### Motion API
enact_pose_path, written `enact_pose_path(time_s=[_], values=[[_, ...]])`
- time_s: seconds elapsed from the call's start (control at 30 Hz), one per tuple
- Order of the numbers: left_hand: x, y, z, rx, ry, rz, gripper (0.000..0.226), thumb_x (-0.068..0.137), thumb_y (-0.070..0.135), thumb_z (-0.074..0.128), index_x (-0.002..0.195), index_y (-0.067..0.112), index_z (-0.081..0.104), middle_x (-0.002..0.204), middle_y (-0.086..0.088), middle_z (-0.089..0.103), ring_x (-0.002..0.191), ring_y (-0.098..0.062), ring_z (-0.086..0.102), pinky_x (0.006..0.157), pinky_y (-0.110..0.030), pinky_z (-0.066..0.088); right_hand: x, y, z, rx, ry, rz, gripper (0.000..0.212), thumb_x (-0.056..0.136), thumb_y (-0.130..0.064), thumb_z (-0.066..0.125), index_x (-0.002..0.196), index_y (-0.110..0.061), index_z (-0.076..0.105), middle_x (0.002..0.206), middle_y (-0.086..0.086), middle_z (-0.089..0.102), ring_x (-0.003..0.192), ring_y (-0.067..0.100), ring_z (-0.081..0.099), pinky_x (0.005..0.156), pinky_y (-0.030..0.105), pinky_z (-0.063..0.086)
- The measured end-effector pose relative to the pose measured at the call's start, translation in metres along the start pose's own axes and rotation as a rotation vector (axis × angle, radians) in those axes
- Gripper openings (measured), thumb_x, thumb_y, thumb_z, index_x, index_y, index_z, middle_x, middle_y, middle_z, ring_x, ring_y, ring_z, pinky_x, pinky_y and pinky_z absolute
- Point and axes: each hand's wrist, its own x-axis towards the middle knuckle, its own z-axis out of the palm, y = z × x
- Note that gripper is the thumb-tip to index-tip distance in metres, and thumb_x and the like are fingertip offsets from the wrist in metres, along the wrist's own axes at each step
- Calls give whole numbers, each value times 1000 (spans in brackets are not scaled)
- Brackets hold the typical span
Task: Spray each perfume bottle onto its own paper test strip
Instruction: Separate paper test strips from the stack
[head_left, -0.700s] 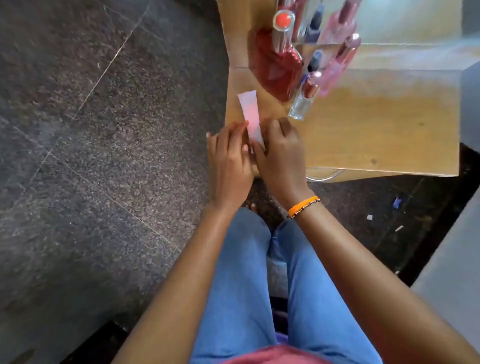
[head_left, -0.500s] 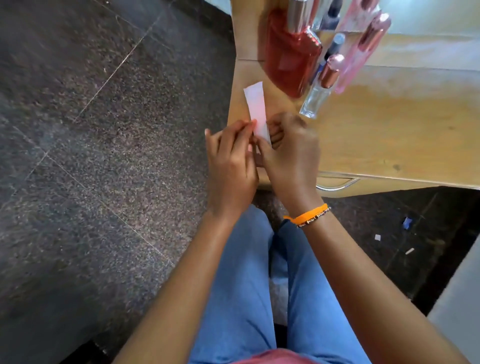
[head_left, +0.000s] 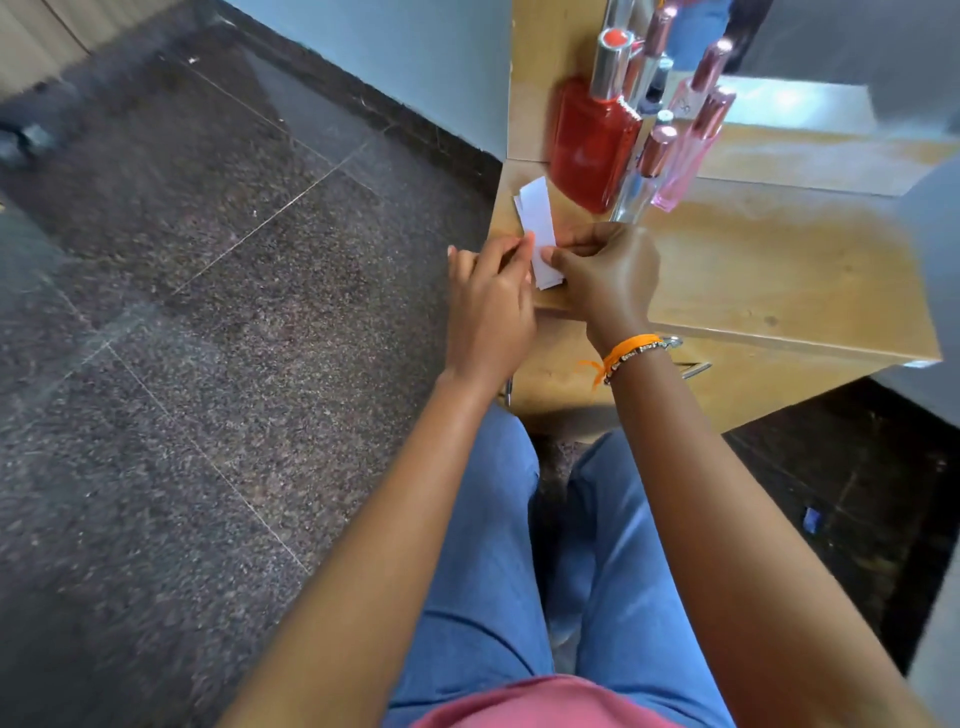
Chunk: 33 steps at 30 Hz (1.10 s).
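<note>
White paper test strips (head_left: 536, 218) are stacked together over the left front corner of the wooden table (head_left: 779, 270). My right hand (head_left: 602, 275) pinches their lower part between thumb and fingers. My left hand (head_left: 491, 306) touches their left edge with its fingertips. Just behind the strips stands a large red perfume bottle (head_left: 592, 140) with a silver cap. Beside it are a small clear bottle with a rose-gold cap (head_left: 641, 182) and a slim pink bottle (head_left: 685, 156).
A mirror (head_left: 810, 47) rises behind the bottles and repeats them. The table has a drawer handle (head_left: 693, 369) under its front edge. Dark speckled floor tiles (head_left: 208, 312) lie to the left, and my knees in blue jeans sit below the table.
The view has tilted up, showing more wall and mirror. Both hands stay on the strips, and the strips now fan apart slightly at their top.
</note>
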Motion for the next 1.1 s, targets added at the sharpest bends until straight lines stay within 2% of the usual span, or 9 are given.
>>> enact_pose_path(time_s=[0.1, 0.23, 0.37, 0.5, 0.57, 0.73, 0.9, 1.0, 1.1], values=[[1, -1, 1, 0, 9, 5, 42, 91, 10, 42, 131, 8, 52, 125, -10, 57, 100, -36, 48, 101, -58, 35, 2, 1, 1, 2, 1, -5, 8, 69, -21, 78, 73, -17, 73, 70, 1, 71, 71, 15, 68, 68, 30, 55], [1, -1, 1, 39, 9, 12, 41, 91, 11, 42, 131, 10, 52, 125, -8, 56, 100, -34, 48, 101, -57, 34, 2, 2, 0, 6, 2, -19, 6, 72, -20, 76, 75, -17, 72, 76, 3, 74, 73, 15, 68, 68, 27, 52], [1, 0, 3, 87, 13, 12, 41, 92, 11, 42, 132, 12, 51, 124, -7, 56, 101, -34, 48, 112, -59, 21, 2, 1, -1, -11, 10, -33, 12, 73, -18, 75, 68, -22, 65, 69, 0, 68, 75, 19, 68, 73, 34, 54], [1, 1, 2, 140, 3, 14, 40, 92, 11, 41, 132, 12, 51, 123, -7, 56, 101, -34, 47, 113, -57, 15, 1, 2, -2, -43, 0, -60, 11, 76, -18, 73, 71, -22, 64, 75, 4, 71, 79, 21, 68, 75, 35, 54], [1, 2, 1, 161, -4, 18, 40, 92, 10, 41, 131, 12, 51, 124, -7, 55, 103, -33, 47, 113, -57, 15, -1, 3, -3, 5, -2, -73, 7, 78, -17, 72, 73, -17, 67, 76, 5, 70, 79, 22, 67, 75, 36, 54], [1, 6, -3, 178, -38, 10, 42, 91, 7, 39, 131, 12, 50, 126, -7, 53, 106, -33, 46, 115, -56, 13, -15, 10, -12, 245, 24, -106, 10, 81, -13, 69, 72, -14, 65, 71, 0, 65, 69, 13, 59, 67, 28, 51], [2, 9, -9, 108, -66, -25, 43, 92, 7, 41, 135, 12, 47, 131, -5, 50, 111, -31, 43, 113, -53, 22, -21, 19, -24, 333, 10, -87, 10, 83, -12, 68, 74, -18, 67, 69, -3, 65, 66, 11, 57, 63, 27, 49], [2, 11, -10, 47, -72, -57, 44, 93, 7, 40, 137, 12, 44, 135, -5, 50, 114, -31, 42, 108, -52, 28, -18, 16, -24, 310, 4, -72, 7, 83, -12, 68, 76, -14, 70, 72, 1, 67, 70, 15, 60, 66, 31, 52], [1, 12, -10, 35, -68, -62, 45, 93, 6, 39, 137, 11, 43, 133, -8, 51, 112, -33, 43, 106, -53, 30, -12, 10, -18, 240, 19, -63, 7, 82, -11, 69, 75, -15, 69, 68, -6, 65, 68, 9, 58, 59, 15, 47]])
